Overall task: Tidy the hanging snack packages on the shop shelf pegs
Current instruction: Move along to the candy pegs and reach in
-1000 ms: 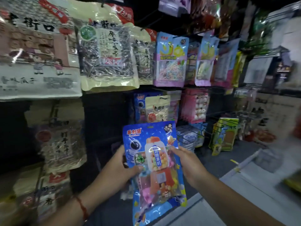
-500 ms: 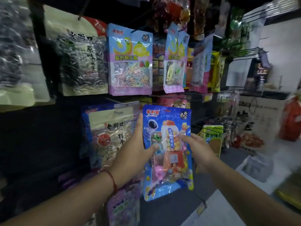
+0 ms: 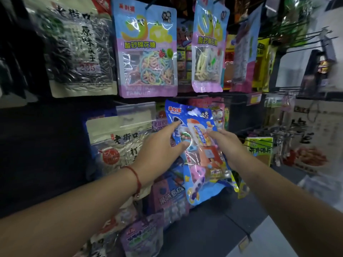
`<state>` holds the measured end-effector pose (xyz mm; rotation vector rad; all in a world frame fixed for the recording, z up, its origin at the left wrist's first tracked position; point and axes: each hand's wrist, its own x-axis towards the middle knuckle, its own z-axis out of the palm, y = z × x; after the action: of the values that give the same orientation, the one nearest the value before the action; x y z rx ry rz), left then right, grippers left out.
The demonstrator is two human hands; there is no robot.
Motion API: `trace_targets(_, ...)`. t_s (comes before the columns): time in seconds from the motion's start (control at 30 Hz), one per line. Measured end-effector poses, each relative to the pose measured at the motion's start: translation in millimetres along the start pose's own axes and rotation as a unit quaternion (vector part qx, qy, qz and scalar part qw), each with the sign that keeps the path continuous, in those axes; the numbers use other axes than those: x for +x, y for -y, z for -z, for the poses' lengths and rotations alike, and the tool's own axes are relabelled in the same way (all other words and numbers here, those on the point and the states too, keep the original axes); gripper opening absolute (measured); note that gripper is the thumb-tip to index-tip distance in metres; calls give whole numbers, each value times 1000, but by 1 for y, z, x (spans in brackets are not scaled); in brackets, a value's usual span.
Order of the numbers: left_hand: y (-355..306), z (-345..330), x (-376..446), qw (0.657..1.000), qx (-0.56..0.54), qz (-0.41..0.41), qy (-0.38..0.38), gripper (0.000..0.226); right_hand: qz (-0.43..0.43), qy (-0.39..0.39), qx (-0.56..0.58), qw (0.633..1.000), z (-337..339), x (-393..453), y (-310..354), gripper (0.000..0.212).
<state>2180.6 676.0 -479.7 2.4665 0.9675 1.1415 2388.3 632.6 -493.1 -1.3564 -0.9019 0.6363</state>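
Dim shop aisle, black shelf wall (image 3: 55, 145) hung with snack bags on pegs. Blue candy package (image 3: 196, 154) held tilted at the middle row — top edge near 12 o'clock, probably not yet hooked. Left hand (image 3: 159, 151) grasping its left edge, thumb on the front; right hand (image 3: 224, 143) pinching the right edge. Likely risks: hang-hole missing the peg, package slipping, neighbouring sunflower-seed bag (image 3: 118, 145) at 9 o'clock knocked.

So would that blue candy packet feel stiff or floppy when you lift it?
Probably floppy: the blue candy packet bends between the left hand and the right hand. Its shiny film looks slippery. The lumpy sweets and toy inside likely shift, so the bottom may swing.
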Motion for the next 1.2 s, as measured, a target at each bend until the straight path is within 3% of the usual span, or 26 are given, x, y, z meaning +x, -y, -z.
trace_targets(0.23, 20, -3, 10, 977, 186, -25, 98, 80, 16, -41, -66, 997, -23, 27, -7, 10)
trace_targets(0.53, 28, -8, -9, 983, 147, -25, 104, 81, 43, -70, -146, 986, -32, 33, -12, 16)
trace_targets(0.63, 36, 5, -26, 978, 180, -49, 93, 77, 67, -87, -194, 975, -31, 32, -13, 33)
trace_targets(0.77, 56, 32, -52, 944, 309, -99, 60, 65, 111, -106, -310, 938, -39, 16, -12, 62)
trace_targets(0.87, 76, 54, -72, 922, 367, -115, 48, 57, 193, -100, -426, 878, -56, -10, -11, 77)
trace_targets(0.97, 92, 71, -88, 909, 402, -106, 29, 57, 247, -87, -479, 838, -79, -40, -6, 80)
trace_targets(1.07, 102, 84, -98, 900, 429, -77, 17, 64, 292, -15, -495, 818, -103, -59, -6, 79)
trace_targets(1.2, 111, 89, -102, 904, 425, -40, 13, 69, 284, 56, -522, 802, -133, -66, -11, 81)
